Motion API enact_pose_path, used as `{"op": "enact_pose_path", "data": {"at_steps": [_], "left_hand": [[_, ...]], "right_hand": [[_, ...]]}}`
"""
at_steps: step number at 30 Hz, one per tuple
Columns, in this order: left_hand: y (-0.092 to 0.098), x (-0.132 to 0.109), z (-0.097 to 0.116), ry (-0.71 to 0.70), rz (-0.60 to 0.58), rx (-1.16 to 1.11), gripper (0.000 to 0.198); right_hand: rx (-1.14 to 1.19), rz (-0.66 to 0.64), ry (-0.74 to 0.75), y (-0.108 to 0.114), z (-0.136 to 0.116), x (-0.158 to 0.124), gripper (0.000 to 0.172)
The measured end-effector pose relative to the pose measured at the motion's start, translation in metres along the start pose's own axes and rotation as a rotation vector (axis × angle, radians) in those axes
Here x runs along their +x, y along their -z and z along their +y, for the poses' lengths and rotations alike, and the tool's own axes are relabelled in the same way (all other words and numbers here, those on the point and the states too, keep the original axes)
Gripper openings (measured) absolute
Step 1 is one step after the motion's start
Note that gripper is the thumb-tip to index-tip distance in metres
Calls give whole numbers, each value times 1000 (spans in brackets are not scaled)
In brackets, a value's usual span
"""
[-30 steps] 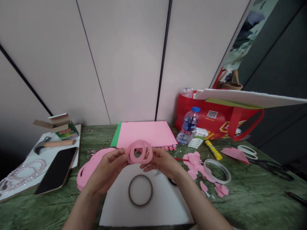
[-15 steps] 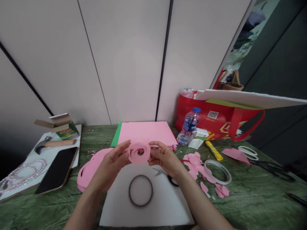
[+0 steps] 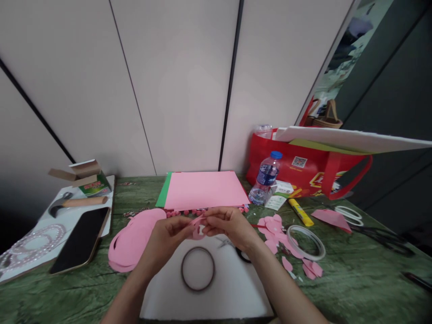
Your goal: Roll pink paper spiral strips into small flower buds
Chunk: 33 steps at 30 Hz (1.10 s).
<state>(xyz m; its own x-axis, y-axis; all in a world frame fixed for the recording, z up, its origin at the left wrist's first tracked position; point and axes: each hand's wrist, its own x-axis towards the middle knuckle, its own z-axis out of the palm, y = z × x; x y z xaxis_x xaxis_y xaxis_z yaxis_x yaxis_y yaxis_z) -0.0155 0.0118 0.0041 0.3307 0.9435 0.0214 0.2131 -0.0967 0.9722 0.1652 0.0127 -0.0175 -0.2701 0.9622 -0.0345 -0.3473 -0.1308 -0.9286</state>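
Observation:
Between my two hands is a small curled strip of pink paper (image 3: 196, 232), held over the far part of a white board (image 3: 168, 288). My left hand (image 3: 168, 236) pinches its left side, and my right hand (image 3: 227, 225) pinches its right side with thumb and fingers. Below them a thin brown ring, like a narrow tape roll (image 3: 182, 275), lies on the board. Partly hidden by my right forearm are scissors (image 3: 243, 255). Left of my left hand lies a pile of pink paper spirals (image 3: 135, 240).
Pink paper sheets (image 3: 205, 189) lie at the back. At right are a water bottle (image 3: 266, 177), glue stick (image 3: 301, 212), white tape roll (image 3: 322, 254), pink cut pieces (image 3: 272, 227) and a red bag (image 3: 286, 155). A phone (image 3: 81, 240) and hammer (image 3: 84, 201) lie left.
The pink paper was a flat spiral facing me; now it is curled smaller between my fingertips. My hands have moved closer together and slightly lower.

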Motion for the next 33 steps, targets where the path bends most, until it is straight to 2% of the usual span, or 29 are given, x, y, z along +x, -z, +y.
{"op": "enact_pose_path", "data": {"at_steps": [4, 7, 11, 18, 21, 26, 28, 31, 33], "left_hand": [[-1, 1, -1, -3, 55, -1, 22], [-1, 1, -2, 22, 94, -64, 24], [0, 1, -3, 72, 112, -137, 26], [-2, 2, -4, 115, 87, -238, 28], [-2, 0, -3, 128, 17, -224, 29], [1, -4, -2, 87, -367, -68, 31], [0, -5, -3, 122, -382, -33, 36], [-4, -4, -3, 184, -329, -45, 28], [-8, -4, -1, 230, -299, -60, 31]], "right_hand": [[-248, -25, 2, 1, 0, -1, 23], [-353, -48, 42, 2, 0, -1, 21], [-388, -31, 55, 3, 1, 1, 26], [-331, 119, 78, 9, 4, 5, 27], [-305, 124, 73, 13, 3, 5, 32], [-437, 131, 111, 14, 2, 4, 29], [-457, 72, 53, 12, 3, 3, 29], [-437, -13, -57, 6, 7, 1, 31], [-421, -30, -81, 4, 10, 1, 30]]}}
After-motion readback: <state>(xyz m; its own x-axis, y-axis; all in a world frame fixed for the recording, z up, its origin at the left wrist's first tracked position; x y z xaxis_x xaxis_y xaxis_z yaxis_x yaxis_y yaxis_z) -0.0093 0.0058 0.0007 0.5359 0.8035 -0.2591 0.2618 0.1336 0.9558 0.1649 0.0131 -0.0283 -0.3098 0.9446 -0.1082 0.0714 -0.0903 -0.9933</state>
